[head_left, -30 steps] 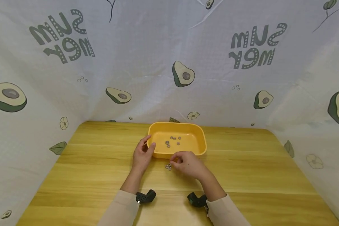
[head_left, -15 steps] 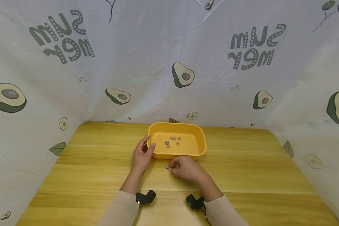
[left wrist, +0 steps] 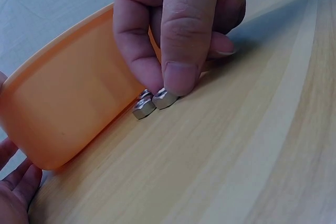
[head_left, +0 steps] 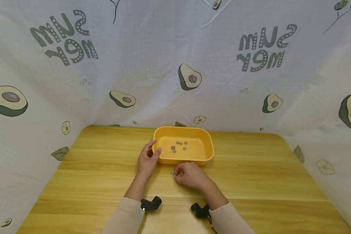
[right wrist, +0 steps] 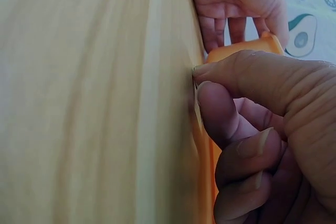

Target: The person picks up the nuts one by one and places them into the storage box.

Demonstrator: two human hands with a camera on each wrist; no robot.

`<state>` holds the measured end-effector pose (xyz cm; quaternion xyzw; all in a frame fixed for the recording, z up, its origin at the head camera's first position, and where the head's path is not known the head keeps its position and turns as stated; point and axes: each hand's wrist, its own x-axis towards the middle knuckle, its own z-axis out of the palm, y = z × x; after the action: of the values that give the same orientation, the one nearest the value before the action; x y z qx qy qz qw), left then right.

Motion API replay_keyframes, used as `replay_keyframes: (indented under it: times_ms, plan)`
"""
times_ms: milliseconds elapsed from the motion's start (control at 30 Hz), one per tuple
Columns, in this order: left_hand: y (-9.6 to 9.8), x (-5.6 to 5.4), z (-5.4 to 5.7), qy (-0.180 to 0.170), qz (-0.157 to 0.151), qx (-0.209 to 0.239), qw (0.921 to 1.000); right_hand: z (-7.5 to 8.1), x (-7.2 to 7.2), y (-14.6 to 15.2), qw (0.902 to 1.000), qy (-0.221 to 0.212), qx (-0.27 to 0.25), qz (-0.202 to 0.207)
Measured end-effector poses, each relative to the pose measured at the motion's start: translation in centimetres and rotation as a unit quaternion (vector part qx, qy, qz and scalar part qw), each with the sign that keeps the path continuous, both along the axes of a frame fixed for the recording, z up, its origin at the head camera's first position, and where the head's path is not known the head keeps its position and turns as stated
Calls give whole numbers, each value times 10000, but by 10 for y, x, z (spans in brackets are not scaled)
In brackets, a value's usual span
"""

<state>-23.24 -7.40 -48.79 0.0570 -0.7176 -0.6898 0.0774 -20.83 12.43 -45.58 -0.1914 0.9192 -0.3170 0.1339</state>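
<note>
Loose nuts (left wrist: 143, 108): small bunch on the wooden table (head_left: 251, 169), just on the near side of the yellow tray (head_left: 206, 148), partly hidden by fingers
What just changed: the right hand (head_left: 190, 175) has slid a bit nearer over the last second, and the nearest nut got nudged slightly near and left; tray and left hand haven't budged
What that means: looks mid-pinch to me — nothing lifted clear of the table yet
Right hand grip: thumb and forefinger pinching one nut (left wrist: 165, 99) down at tabletop level, can't tell how firmly
Left hand (head_left: 147, 163): holding the tray's left end
In the tray: about six tray nuts (head_left: 184, 148), scattered around the middle and left
In the way: the tray's near wall — it stands between loose nuts and tray nuts
Backdrop: avocado-print curtain (head_left: 161, 48) past the table's far edge
</note>
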Motion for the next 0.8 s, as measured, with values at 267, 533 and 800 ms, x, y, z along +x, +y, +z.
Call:
replay_keyframes:
  times_ms: [267,533,800]
  plan:
    - [1,0,0,19,15,20,10000,0,1,-2,10000,64,36,-5]
    - [0,0,1,41,-3,6,10000,-1,0,-2,9998,182,-2,20]
    - [0,1,1,72,4,-17,10000,-2,1,-3,9998,182,8,-35]
